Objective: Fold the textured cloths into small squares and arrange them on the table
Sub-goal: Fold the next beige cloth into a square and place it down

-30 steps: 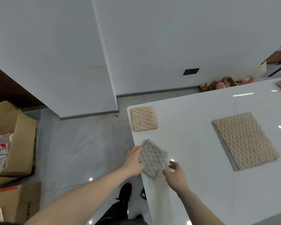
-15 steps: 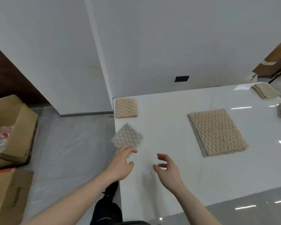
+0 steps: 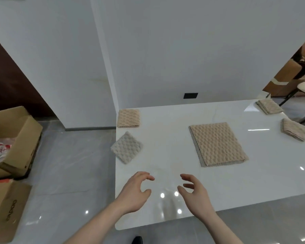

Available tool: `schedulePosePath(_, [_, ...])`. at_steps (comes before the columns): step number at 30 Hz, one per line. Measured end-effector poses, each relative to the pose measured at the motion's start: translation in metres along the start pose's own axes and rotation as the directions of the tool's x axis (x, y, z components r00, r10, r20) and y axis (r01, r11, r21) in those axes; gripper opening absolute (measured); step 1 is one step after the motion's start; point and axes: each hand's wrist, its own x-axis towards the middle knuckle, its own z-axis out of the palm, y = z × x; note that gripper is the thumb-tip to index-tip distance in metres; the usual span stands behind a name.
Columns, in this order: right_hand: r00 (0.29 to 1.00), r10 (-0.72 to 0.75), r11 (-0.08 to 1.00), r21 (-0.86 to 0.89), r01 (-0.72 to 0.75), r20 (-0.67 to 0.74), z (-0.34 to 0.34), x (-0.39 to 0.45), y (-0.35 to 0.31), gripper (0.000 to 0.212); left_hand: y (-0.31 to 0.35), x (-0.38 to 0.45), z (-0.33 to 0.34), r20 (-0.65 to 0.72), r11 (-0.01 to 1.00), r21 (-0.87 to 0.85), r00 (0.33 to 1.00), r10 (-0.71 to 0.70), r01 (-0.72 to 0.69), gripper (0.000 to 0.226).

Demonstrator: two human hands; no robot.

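White table: the big cloth right of the grey square looks soft, light; pinch its corners. Both hands' fingers apart, empty.

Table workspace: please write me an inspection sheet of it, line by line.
Surface: white glossy table, lamp reflections near the front edge.
Job's things: grey folded cloth turned diagonally, one corner over the left edge; beige folded square behind it; large beige cloth lying flat mid-table; two folded squares far right.
Clutter: nothing seen.
Grippers: left hand and right hand above the table, fingers loosely curled, holding nothing.
Cables: nothing seen.
Surroundings: cardboard boxes on the floor at left; white wall; chair far right.
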Motion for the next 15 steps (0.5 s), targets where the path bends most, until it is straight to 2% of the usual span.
schedulePosePath(7, [1.0, 0.001, 1.0, 0.028, -0.001, -0.013, -0.059, 0.009, 0.023, 0.035, 0.04, 0.014, 0.039, 0.024, 1.0, 0.004, 1.0, -0.012, 0.012, 0.038])
schedulePosePath(15, [0.987, -0.058, 0.998, -0.01, 0.06, 0.149, -0.142, 0.06, 0.056, 0.033, 0.113, 0.052, 0.112, -0.109, 0.993, -0.057, 0.989, -0.104, 0.099, 0.037])
